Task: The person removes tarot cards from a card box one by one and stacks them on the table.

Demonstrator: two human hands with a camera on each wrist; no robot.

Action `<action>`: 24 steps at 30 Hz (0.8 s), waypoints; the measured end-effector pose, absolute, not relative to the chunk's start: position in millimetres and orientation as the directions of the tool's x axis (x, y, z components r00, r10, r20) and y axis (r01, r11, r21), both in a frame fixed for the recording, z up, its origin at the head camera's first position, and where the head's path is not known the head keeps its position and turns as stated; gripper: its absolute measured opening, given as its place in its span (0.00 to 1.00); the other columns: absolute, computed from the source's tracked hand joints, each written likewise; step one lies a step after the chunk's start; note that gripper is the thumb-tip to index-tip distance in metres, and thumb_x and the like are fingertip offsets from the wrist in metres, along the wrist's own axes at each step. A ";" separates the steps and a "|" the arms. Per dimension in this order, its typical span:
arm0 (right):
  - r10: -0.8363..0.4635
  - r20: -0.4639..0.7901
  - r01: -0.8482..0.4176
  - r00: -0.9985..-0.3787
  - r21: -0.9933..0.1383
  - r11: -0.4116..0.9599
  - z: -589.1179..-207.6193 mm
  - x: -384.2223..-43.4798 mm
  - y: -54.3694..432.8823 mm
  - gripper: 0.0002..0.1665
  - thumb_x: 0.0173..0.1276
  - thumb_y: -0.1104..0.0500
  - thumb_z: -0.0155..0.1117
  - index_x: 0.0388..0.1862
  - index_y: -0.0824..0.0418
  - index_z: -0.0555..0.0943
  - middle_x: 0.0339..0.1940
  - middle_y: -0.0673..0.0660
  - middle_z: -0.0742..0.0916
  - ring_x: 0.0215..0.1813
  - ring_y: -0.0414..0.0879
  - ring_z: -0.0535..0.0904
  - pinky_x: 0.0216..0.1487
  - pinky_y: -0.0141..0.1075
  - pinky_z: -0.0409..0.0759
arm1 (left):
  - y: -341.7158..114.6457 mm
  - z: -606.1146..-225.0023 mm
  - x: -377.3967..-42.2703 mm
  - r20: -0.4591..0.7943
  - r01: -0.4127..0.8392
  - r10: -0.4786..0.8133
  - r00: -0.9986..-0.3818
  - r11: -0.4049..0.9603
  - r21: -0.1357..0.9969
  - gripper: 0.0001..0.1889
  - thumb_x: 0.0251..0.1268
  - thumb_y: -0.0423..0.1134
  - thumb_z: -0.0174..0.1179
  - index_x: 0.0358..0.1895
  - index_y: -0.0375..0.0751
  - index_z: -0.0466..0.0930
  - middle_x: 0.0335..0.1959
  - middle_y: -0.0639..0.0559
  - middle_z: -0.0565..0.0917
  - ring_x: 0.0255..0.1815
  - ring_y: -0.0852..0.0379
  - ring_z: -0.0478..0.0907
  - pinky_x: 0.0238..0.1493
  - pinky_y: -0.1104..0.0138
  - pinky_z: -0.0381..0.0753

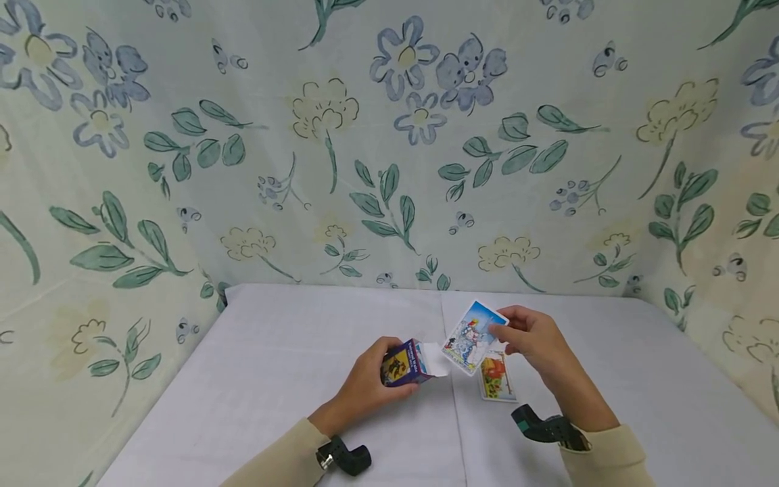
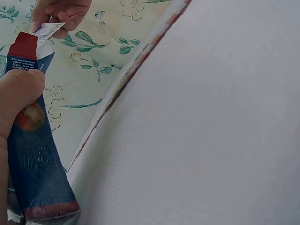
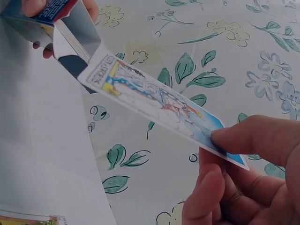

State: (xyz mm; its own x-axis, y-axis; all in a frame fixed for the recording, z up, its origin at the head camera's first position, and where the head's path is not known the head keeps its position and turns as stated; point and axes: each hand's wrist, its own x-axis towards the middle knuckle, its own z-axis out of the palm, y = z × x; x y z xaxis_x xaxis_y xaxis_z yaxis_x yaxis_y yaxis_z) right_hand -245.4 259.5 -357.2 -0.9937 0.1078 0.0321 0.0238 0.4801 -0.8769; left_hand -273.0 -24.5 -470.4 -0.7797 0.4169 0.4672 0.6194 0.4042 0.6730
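Observation:
My left hand [image 1: 370, 379] grips a dark blue card box [image 1: 403, 364] from its left side, thumb along one face. The box's flap end is open and points right; the right wrist view shows a stack of cards [image 3: 72, 40] inside it. Between thumb and fingers, my right hand [image 1: 535, 335] pinches a picture card [image 1: 468, 338] by its outer end. This card is tilted above the table, its far end close to the box's open end. Just below it, another picture card [image 1: 499, 382] with red and yellow colours lies on the table, partly covered in the head view.
A white cloth covers the table [image 1: 292, 325], with a crease running front to back. Behind and at both sides hangs a floral curtain [image 1: 274, 135]. Dark wrist camera mounts [image 1: 347, 456] sit on both wrists, over beige sleeves.

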 end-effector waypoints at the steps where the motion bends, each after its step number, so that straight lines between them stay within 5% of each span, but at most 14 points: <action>1: 0.111 0.031 0.026 -0.993 -0.877 0.480 -357.2 -245.4 260.0 0.24 0.66 0.52 0.65 0.55 0.66 0.76 0.40 0.59 0.84 0.35 0.53 0.77 0.37 0.34 0.78 | -24.5 -470.6 -273.4 0.468 0.620 0.418 -0.779 0.403 0.674 0.37 0.50 0.57 0.71 0.61 0.48 0.66 0.53 0.59 0.76 0.48 0.63 0.73 0.50 0.67 0.77; 24: 0.137 0.007 0.057 -0.991 -0.887 0.458 -361.3 -249.7 269.8 0.27 0.70 0.50 0.60 0.59 0.68 0.74 0.51 0.62 0.82 0.46 0.50 0.79 0.49 0.33 0.79 | -25.2 -471.5 -275.2 0.469 0.625 0.427 -0.773 0.385 0.679 0.37 0.50 0.57 0.71 0.61 0.48 0.66 0.54 0.59 0.76 0.49 0.63 0.73 0.50 0.67 0.77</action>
